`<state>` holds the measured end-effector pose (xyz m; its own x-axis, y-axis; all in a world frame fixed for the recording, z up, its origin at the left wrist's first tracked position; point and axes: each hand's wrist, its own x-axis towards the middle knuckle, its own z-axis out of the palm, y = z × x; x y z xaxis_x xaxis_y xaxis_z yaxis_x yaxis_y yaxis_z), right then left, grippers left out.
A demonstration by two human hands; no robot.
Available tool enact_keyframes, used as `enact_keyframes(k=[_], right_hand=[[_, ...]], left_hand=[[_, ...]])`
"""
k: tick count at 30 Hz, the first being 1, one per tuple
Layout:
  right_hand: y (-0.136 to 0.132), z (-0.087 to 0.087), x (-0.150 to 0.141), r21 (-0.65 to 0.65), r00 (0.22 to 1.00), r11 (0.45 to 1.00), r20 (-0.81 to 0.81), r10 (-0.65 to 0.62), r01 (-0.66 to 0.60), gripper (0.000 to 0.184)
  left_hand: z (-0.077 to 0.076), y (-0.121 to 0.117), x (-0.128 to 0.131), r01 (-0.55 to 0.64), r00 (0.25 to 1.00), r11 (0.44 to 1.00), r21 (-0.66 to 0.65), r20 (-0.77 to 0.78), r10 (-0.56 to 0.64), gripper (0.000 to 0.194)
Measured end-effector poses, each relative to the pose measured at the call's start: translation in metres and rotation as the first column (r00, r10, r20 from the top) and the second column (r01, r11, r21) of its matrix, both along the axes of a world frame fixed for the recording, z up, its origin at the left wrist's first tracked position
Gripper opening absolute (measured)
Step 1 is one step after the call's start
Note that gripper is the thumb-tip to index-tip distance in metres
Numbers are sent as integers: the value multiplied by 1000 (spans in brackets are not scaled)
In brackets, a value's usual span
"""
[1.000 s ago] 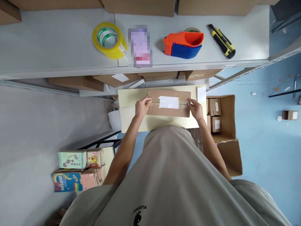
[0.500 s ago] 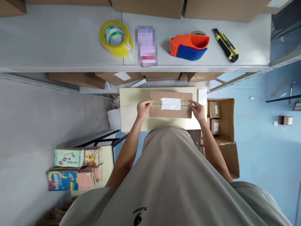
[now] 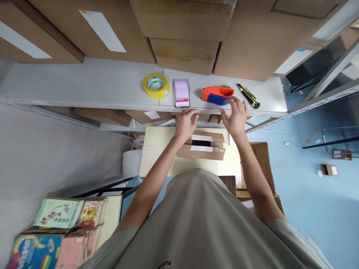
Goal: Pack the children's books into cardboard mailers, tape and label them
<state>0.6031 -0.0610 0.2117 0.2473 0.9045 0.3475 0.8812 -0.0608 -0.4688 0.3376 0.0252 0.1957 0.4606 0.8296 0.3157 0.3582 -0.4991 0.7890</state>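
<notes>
A cardboard box point(image 3: 200, 152) lies on the pale yellow table point(image 3: 157, 166), its top seam parted with a dark gap and its white label split in two along it. My left hand point(image 3: 187, 125) is raised near the box's far left side, fingers apart and holding nothing. Over the shelf's front edge, my right hand point(image 3: 235, 117) is spread open, its fingertips close to the orange and blue tape dispenser point(image 3: 217, 95). Whether they touch it I cannot tell. A smartphone point(image 3: 181, 93) lies between the dispenser and a roll of yellow tape point(image 3: 156, 86). Right of the dispenser is a yellow and black utility knife point(image 3: 248, 96).
Large cartons point(image 3: 182, 52) line the back of the grey shelf point(image 3: 112, 80). Beside the table on the right stands an open carton point(image 3: 262, 157). At lower left are stacked books point(image 3: 58, 213). Small boxes point(image 3: 329, 170) lie on the blue floor.
Both hands have let go of the box and moved up toward the shelf. The box's top seam has come open, splitting the label. My view has tilted up, showing more of the cartons.
</notes>
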Motion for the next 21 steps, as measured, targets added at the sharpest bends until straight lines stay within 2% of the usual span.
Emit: enact_keyframes(k=[3,5,7,10,14,17,19,21], right_hand=[[52,12,14,-90,994,993,68,86,-80,67],[75,9,21,-183,990,979,88,113,-95,67],[87,2,25,-248,988,964,96,120,-93,58],[87,-8,32,-223,986,968,95,138,-114,46],[58,-12,31,-156,988,978,37,149,-142,50],[16,-12,5,-186,984,973,-137,112,-136,60],[-18,-15,-24,-209,931,957,-343,122,-203,68],[-49,-23,-57,-214,809,932,-575,123,-293,74]], left_hand=[[34,11,27,44,998,997,57,51,-47,29],[46,12,37,60,996,995,79,59,-65,29],[48,8,39,69,995,994,82,62,-74,28],[33,-6,33,70,994,997,25,78,-72,28],[-4,-39,16,57,990,988,-145,133,-38,25],[-28,-74,4,40,972,962,-271,232,25,21],[-38,-97,-4,6,946,938,-347,306,107,20],[-44,-118,-12,-24,919,910,-415,350,184,24]])
